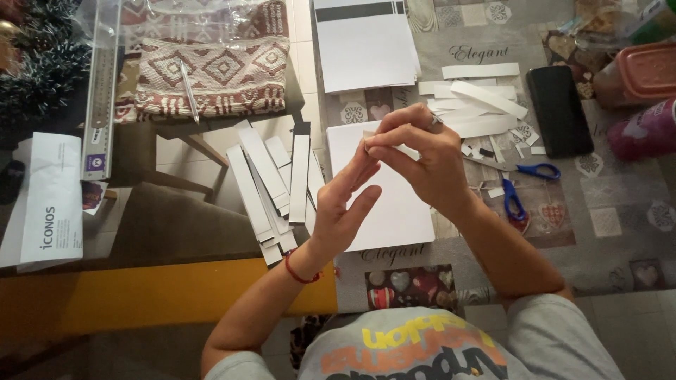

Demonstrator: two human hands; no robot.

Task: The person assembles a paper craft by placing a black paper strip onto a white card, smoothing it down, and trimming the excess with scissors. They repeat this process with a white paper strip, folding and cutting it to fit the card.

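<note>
Both hands (394, 169) pinching a small paper piece (369, 135).

Small paper piece (369, 136) pinched in your fingertips

It's white, narrow, mostly hidden, held above the white sheet (394, 211) lying flat on the table.

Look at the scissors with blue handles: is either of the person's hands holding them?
No: the scissors lie on the table to the right, while the left hand and right hand meet over white paper.
</note>
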